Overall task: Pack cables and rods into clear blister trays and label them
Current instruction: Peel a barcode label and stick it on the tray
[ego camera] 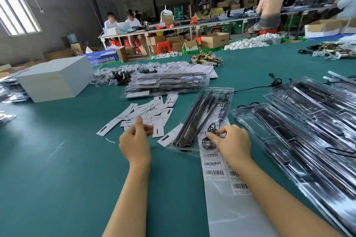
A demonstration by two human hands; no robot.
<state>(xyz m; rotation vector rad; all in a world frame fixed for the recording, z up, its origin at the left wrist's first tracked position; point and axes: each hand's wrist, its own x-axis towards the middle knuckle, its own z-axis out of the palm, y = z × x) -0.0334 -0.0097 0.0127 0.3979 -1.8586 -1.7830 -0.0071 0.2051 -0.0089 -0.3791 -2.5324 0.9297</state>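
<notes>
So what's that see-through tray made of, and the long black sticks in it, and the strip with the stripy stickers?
The tray looks like thin clear plastic: glossy, and you can see through it. The sticks look like hard black rods, metal or plastic; I can't tell which. The strip looks like shiny backing paper, with white paper barcode stickers on it.

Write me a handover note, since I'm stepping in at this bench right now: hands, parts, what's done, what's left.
Left hand: curled, thumb up, holding nothing visible, hovering near the loose paper cards.
Right hand: fingers on the coiled cable at the near end of the open blister tray.
Rods already sit in that tray.
Done: a stack of packed trays behind.
Left: seat the cable, then label from the barcode label sheet; more trays wait on the right.
</notes>
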